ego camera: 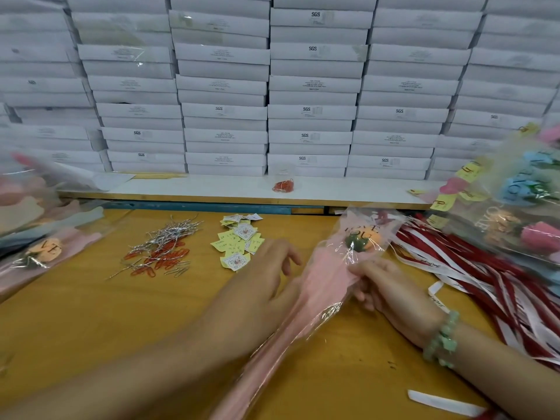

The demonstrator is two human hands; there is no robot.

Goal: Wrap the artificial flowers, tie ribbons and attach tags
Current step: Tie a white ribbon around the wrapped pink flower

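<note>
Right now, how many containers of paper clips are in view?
1: a clear cup of red clips on the white ledge. More loose clips lie on the yellow table; the wrapped-flower heap at right may hide more.

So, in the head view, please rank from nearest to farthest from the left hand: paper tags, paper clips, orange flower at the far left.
1. The paper tags, just beyond the left hand.
2. The paper clips, further to the left.
3. The orange flower, at the far left edge.
</note>
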